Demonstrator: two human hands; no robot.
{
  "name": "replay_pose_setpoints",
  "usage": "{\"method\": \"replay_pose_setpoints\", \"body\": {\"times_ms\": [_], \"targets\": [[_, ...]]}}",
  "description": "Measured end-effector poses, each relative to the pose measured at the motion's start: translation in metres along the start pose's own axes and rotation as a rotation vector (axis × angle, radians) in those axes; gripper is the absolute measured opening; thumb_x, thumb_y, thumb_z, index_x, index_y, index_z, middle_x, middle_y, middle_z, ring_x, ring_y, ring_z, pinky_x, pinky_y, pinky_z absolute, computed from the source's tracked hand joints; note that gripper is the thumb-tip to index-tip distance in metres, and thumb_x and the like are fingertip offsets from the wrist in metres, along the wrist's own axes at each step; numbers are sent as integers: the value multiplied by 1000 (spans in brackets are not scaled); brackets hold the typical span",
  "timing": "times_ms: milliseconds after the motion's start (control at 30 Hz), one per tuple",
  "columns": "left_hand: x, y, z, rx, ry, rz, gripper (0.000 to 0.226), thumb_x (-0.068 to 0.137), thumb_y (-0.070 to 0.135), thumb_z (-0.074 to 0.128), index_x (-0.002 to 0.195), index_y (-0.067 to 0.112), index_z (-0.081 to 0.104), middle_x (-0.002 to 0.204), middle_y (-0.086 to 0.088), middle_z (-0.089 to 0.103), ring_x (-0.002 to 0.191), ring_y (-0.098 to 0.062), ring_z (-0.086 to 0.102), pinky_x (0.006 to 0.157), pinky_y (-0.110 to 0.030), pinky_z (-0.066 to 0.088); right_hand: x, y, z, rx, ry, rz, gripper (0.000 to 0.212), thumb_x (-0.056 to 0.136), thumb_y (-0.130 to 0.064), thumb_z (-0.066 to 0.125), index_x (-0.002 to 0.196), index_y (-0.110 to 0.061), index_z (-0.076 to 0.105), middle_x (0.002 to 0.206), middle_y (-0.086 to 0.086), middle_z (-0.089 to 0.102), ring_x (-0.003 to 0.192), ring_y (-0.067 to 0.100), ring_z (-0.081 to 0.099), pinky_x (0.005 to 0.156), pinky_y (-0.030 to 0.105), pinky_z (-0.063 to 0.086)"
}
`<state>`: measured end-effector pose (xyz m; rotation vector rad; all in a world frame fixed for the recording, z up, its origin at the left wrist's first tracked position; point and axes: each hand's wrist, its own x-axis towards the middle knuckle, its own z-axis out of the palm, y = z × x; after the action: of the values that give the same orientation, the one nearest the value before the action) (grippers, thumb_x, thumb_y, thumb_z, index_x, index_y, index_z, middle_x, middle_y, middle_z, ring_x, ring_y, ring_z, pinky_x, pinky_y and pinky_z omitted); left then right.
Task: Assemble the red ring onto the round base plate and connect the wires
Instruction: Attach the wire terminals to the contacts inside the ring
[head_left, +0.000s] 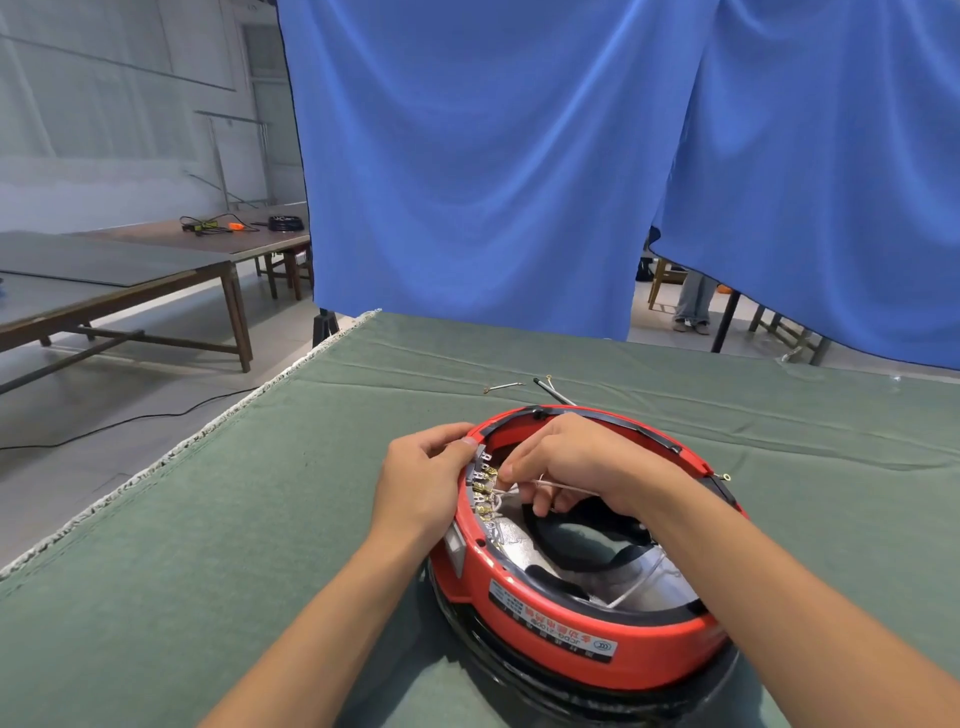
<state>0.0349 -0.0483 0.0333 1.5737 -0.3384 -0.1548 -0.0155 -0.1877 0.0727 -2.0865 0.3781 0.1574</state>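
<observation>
Left hand (421, 486) grips the red ring (582, 631) rim mid-frame; right hand (574, 465) pinches a white wire (566, 485) at the terminals (482, 486). Looks like wiring; next it needs careful seating.

We see a blue curtain (519, 156) hanging behind a table covered in green cloth (208, 519), with a pale grey floor (130, 389) to the left. Long wooden tables (156, 270) stand there before a whitish wall (104, 104). Through the curtain's gap we glimpse wooden chairs (779, 327).
</observation>
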Motion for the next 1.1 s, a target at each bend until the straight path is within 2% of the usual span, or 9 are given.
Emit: {"method": "replay_pose_setpoints", "body": {"times_ms": [333,500,767,867,967,1100], "targets": [[-3,3,-2,34,-1,-3,17,89,10,60,98,12,73,91,-9,74,90,-29,69,89,-50,52,0,0,4,13,40,-8,13,82,-10,64,74,-9,74,48,-4,56,39,7,45,40,17,34],[-6,5,-1,34,-2,-4,17,89,10,60,89,20,72,87,-8,74,86,-30,69,87,-49,53,1,2,4,21,40,-13,16,82,-10,63,70,-12,74,47,-4,55,38,6,44,40,16,33],[-7,7,-1,47,-2,1,17,90,11,59,86,24,71,85,-7,74,82,-28,69,86,-47,54,3,5,5,36,5,-8,22,86,-8,60,68,-16,69,50,-5,55,39,5,45,38,14,33],[-6,6,-1,51,-1,1,17,90,12,60,88,23,72,84,-6,74,82,-27,69,86,-49,54,4,4,5,46,33,9,23,85,-7,61,66,-16,69,49,-5,56,36,5,44,37,14,32],[-6,4,-1,46,7,-3,24,89,12,61,78,30,72,82,-2,74,83,-26,70,87,-48,54,4,4,7,51,36,-4,23,85,-7,61,65,-15,69,48,-5,55,35,5,44,36,14,30],[-5,3,-2,40,18,-20,21,88,12,62,80,27,74,83,-3,75,84,-26,70,87,-48,53,5,4,9,46,75,-12,21,85,-8,62,66,-13,70,48,-5,55,34,5,43,35,14,30]]}}
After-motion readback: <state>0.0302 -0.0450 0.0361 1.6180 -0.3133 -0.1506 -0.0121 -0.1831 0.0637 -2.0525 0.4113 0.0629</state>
